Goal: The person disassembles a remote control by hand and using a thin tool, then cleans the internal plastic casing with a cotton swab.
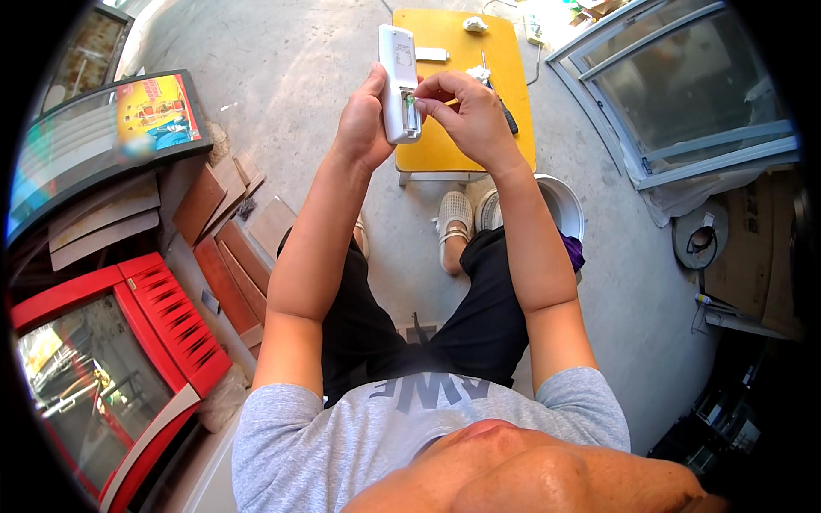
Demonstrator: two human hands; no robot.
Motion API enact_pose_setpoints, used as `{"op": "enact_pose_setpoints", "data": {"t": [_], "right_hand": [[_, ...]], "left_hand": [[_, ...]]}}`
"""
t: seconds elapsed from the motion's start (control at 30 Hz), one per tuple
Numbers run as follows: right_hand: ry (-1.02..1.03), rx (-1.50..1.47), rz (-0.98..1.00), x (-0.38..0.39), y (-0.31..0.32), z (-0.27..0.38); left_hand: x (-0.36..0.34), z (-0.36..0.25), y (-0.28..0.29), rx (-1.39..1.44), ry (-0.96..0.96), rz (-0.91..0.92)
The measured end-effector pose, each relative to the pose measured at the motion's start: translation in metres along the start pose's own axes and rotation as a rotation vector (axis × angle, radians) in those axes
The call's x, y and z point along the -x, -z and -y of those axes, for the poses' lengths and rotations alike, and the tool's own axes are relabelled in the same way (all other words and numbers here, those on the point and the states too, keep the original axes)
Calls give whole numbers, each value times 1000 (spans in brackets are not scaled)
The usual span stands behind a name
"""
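My left hand is closed round a white remote control, held upright with its back toward me and its lower battery compartment uncovered. My right hand has its thumb and finger pinched at a small green battery in that compartment; whether the battery is fully seated I cannot tell. Behind them stands a small yellow table. On it lie a white flat piece, a white crumpled item, and a dark-handled tool with more white material beside it, partly hidden by my right hand.
A white bucket sits beside my right leg. Framed glass panes lean at the right near cardboard. At the left are a screen-like panel, wooden boards and a red glass-doored cabinet.
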State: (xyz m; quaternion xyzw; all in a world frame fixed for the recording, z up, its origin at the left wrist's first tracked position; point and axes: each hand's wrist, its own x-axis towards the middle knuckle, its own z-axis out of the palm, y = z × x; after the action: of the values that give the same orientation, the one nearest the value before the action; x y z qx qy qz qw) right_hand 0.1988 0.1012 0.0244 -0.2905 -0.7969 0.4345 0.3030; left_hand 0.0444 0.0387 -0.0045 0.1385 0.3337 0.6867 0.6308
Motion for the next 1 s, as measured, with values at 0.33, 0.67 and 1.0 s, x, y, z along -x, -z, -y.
{"op": "enact_pose_setpoints", "data": {"t": [0.33, 0.67, 1.0], "right_hand": [[57, 46, -33, 3, -2, -2], [-8, 68, 66, 3, -3, -3], [-62, -50, 103, 4, -3, -5]], "left_hand": [[4, 3, 0, -135, -27, -13], [9, 9, 0, -190, -49, -73], [17, 7, -10, -237, -35, -84]]}}
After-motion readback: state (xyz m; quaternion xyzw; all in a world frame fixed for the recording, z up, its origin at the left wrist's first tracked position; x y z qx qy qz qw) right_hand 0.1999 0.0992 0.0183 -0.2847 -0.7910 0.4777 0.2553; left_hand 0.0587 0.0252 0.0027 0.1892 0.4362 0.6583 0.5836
